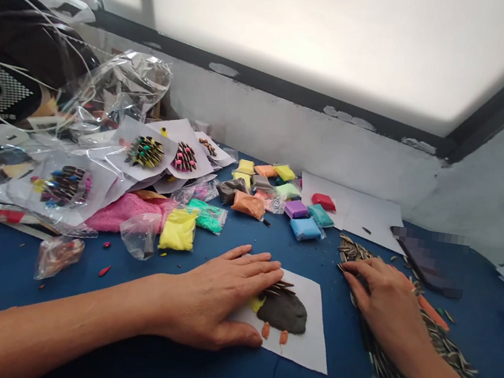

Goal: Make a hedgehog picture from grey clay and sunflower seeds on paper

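My left hand (222,297) lies flat, fingers stretched out, over the left part of a white paper (315,354). On that paper a dark clay shape (284,312) shows beside my fingers, with striped seeds (280,288) stuck along its top edge. A bit of yellow clay (257,303) and two orange clay feet (283,337) are joined to it; my hand hides the rest. To the right, my right hand (382,295) reaches over a pile of sunflower seeds (454,355). Its thumb and forefinger pinch a sunflower seed (341,266) at the pile's left edge.
Several clay packets (250,204) in many colours lie at the back. Finished seed-and-clay pieces (147,152) on paper and clear plastic bags (121,83) crowd the left. A blank white sheet (361,214) and a phone (424,260) lie beyond the seeds. A yellow packet (178,230) is nearer.
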The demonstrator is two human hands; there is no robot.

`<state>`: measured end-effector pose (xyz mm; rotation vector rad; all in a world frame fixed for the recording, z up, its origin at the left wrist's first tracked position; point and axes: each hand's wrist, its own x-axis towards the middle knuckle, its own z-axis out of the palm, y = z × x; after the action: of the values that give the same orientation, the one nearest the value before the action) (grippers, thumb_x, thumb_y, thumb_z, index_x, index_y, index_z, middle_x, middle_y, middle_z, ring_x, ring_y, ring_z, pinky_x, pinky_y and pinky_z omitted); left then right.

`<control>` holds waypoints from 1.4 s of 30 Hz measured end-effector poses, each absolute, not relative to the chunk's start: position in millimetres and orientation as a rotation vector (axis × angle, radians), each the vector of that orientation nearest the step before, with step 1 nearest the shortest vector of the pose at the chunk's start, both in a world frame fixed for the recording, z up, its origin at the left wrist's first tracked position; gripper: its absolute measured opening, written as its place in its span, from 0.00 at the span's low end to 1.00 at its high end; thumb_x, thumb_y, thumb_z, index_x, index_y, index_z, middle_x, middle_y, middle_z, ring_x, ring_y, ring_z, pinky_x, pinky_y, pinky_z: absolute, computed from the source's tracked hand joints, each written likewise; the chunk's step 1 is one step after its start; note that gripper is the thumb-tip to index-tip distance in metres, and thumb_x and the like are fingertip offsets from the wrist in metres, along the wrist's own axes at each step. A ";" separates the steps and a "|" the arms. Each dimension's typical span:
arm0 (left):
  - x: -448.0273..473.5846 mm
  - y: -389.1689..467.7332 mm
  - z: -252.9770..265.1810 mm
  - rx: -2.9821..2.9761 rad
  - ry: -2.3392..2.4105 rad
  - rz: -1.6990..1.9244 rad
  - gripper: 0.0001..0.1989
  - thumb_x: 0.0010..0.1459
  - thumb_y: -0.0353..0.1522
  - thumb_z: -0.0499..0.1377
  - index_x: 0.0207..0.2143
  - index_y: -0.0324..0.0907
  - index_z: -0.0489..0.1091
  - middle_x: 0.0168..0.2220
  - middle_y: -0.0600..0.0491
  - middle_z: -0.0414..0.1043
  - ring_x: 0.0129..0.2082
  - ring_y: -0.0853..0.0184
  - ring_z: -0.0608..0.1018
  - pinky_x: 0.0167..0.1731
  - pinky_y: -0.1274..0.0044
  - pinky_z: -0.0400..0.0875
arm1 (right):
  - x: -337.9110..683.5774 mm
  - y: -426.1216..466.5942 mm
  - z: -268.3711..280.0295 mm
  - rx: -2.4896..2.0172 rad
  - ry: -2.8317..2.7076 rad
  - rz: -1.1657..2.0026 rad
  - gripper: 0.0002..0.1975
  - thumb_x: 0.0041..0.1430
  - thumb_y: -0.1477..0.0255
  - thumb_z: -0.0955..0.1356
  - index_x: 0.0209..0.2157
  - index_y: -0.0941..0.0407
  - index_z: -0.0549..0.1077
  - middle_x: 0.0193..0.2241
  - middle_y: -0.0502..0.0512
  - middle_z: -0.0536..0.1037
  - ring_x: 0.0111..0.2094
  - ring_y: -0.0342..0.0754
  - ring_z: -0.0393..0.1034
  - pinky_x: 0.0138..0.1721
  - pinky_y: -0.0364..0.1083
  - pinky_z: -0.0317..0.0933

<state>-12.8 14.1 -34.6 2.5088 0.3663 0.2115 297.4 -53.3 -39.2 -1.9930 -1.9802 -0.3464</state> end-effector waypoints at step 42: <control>-12.9 15.0 -40.3 2.533 0.369 0.231 0.38 0.63 0.45 0.58 0.69 0.38 0.51 0.69 0.40 0.49 0.69 0.51 0.51 0.67 0.56 0.40 | 265.9 -82.1 -8.2 -2.031 -1.808 0.044 0.15 0.62 0.57 0.61 0.32 0.50 0.75 0.24 0.50 0.78 0.21 0.47 0.70 0.20 0.45 0.60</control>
<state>-12.9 15.0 -40.3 2.5326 0.3690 0.2307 265.9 -82.1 -8.2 -2.0311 -1.8079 0.0438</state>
